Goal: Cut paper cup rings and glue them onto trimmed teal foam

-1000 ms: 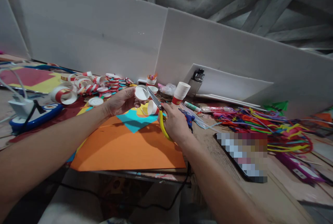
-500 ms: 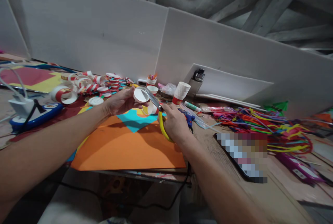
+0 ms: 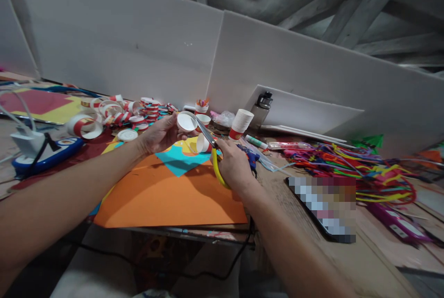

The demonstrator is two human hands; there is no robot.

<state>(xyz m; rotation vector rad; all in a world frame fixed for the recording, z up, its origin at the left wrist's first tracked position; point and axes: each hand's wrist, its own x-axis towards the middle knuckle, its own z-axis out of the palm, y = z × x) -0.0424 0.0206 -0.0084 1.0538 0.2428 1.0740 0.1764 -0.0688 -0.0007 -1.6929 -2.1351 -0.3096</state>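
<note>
My left hand point(image 3: 160, 135) grips a round white paper cup base point(image 3: 186, 122), its pale inside turned toward me. In my right hand point(image 3: 235, 163) are scissors point(image 3: 207, 135) with yellow handles, the fingers closed around them. The metal blades point up and left, meeting the right edge of the cup base; whether they cut into it I cannot tell. Below both hands lies an orange paper sheet point(image 3: 166, 196) with a turquoise paper piece point(image 3: 182, 161) on it. A cut white-and-red cup part point(image 3: 203, 143) lies just behind the scissors.
Cut cup rings point(image 3: 110, 109) pile up at the left, near a blue power strip point(image 3: 48, 155). Stacked paper cups point(image 3: 240, 124) and a bottle point(image 3: 262, 109) stand behind. At right are a phone point(image 3: 321, 210), colourful pipe cleaners point(image 3: 354, 168) and a blue glue gun point(image 3: 250, 155).
The cup base in my left hand has tilted and shifted very slightly left. My right hand and the scissors stay almost in place.
</note>
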